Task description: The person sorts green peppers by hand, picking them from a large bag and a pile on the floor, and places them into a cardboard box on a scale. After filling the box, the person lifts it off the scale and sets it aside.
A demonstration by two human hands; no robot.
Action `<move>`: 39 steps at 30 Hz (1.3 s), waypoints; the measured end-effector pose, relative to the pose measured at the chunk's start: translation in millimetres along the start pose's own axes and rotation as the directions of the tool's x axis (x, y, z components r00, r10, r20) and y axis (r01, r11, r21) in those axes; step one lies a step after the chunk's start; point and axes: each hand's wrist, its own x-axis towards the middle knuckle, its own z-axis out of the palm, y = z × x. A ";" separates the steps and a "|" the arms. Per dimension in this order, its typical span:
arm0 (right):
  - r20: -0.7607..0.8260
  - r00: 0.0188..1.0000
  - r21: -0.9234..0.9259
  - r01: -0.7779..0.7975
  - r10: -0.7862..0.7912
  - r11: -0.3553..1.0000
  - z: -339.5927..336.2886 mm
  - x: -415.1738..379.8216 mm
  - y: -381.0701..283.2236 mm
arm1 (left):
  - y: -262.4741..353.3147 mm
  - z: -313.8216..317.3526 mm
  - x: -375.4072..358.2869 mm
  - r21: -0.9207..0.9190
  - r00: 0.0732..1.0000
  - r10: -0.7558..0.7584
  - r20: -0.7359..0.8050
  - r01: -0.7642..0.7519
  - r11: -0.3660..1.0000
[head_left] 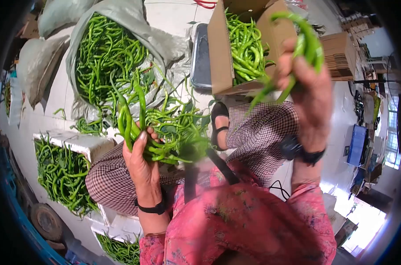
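Observation:
Several long green peppers are gripped in my left hand (142, 154), above the loose pepper pile (174, 128) between my legs. My right hand (308, 84), slightly blurred, is raised at the right and closed around a few curved green peppers (310, 42). It is beside the open cardboard box (221, 48), which holds more green peppers (246, 51). At the upper left, a large open sack (160, 42) lies on its side, with many green peppers (105, 57) inside and spilling from its mouth.
White foam boxes (77, 143) of peppers stand at the lower left. Closed sacks (39, 66) lie at the far left. A dark flat device (201, 57) sits beside the cardboard box. Stacked cardboard (338, 55) is at the right. A wheel (47, 221) shows at bottom left.

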 end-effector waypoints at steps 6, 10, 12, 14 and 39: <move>-0.106 0.989 -0.692 -0.145 0.099 0.707 -66.3 60.1 0.9 | -9.4 3.7 5.1 -0.054 0.998 -0.064 0.015 0.065 0.996; 0.201 0.978 -0.971 0.191 -0.056 -0.145 -74.5 39.2 35.6 | -12.0 5.6 6.7 -0.228 0.986 -0.131 0.104 0.152 0.962; 0.111 0.992 -0.949 0.086 0.065 0.302 -38.7 21.6 31.2 | -16.7 7.4 8.0 -0.260 0.980 -0.130 0.149 0.166 0.951; 0.224 0.950 -0.759 0.031 0.216 0.650 2.5 5.6 38.0 | -18.6 11.8 8.4 -0.256 0.960 -0.189 0.207 0.239 0.936; 0.124 0.913 0.321 -0.407 0.388 0.855 48.5 18.9 163.8 | -42.5 8.9 20.8 0.062 0.966 -0.177 0.187 0.168 0.984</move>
